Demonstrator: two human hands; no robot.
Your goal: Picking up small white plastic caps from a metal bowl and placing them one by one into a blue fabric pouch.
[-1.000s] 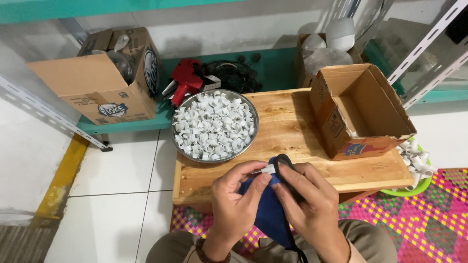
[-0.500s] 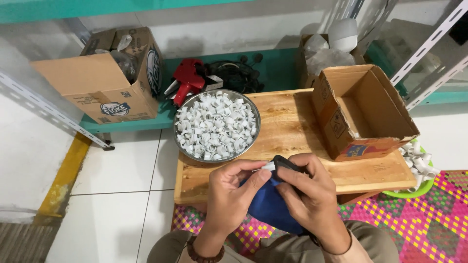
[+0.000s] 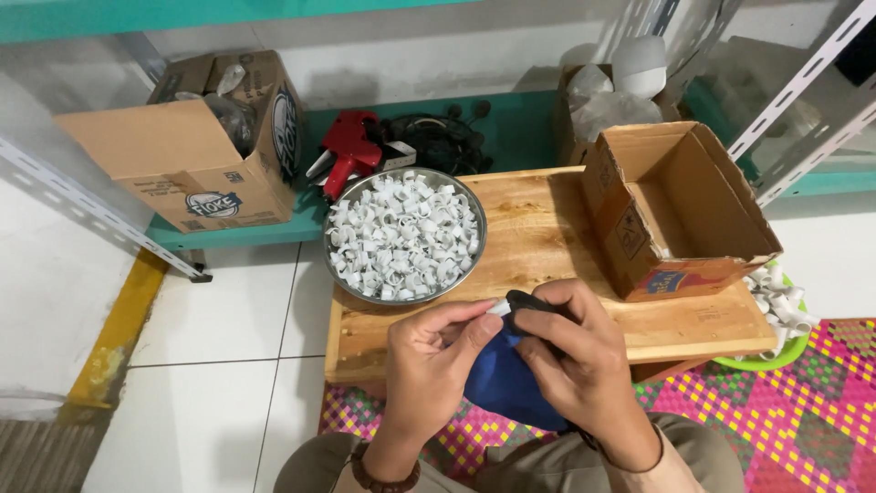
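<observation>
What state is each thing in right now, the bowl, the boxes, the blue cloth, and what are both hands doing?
Metal bowl: heaped with small white pieces.
Small cardboard box: open, flaps up, looks empty.
Large cardboard box: open, holding bagged items.
Blue cloth: bunched under the hands.
Left hand: pinching a small white piece.
Right hand: closed around a black object.
Green basket: holding white pieces.

- A wooden board [image 3: 547, 246] lies on the floor in front of a low shelf [image 3: 511, 137].
- A metal bowl [image 3: 339, 274] sits on the board's left end, filled with small fittings [image 3: 401, 237].
- An open cardboard box [image 3: 680, 215] stands on the board's right end.
- Behind the bowl, a larger carton [image 3: 182, 155] rests on the shelf.
- Both hands meet at the board's near edge.
</observation>
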